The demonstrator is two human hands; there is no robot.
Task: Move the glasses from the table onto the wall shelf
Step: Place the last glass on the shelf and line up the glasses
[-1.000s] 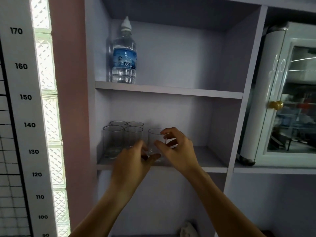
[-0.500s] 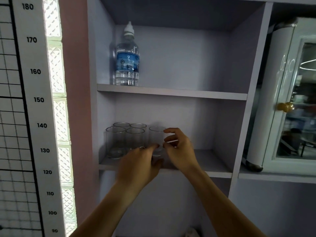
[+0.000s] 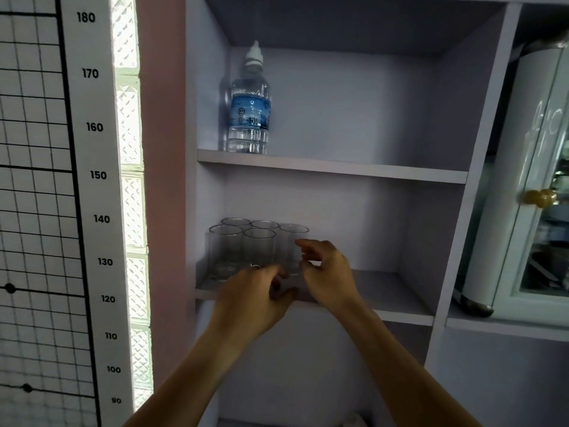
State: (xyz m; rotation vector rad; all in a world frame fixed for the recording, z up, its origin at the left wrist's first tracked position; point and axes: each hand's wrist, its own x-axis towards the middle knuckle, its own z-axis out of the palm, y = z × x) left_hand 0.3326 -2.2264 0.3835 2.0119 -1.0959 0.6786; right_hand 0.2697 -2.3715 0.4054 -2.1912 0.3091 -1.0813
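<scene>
We are observing the right hand (image 3: 328,272) coming off the fifth glass (image 3: 292,246): its fingers are now just beside the glass wall, no longer wrapped round it. The left hand (image 3: 255,298) is drawing back toward the shelf (image 3: 397,306) edge, its fingers loosely curled and holding nothing.

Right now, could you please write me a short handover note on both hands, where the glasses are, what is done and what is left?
Left hand: in front of the lower shelf, fingers loosely curled, holding nothing that I can see.
Right hand: fingers curled beside the rightmost glass; I cannot tell whether they touch it.
Glasses: five upright on the lower shelf's left end, four clustered, the fifth to their right.
Done: five glasses shelved.
Left: the table is out of view, so check it for more glasses.
A water bottle stands on the shelf above.
</scene>
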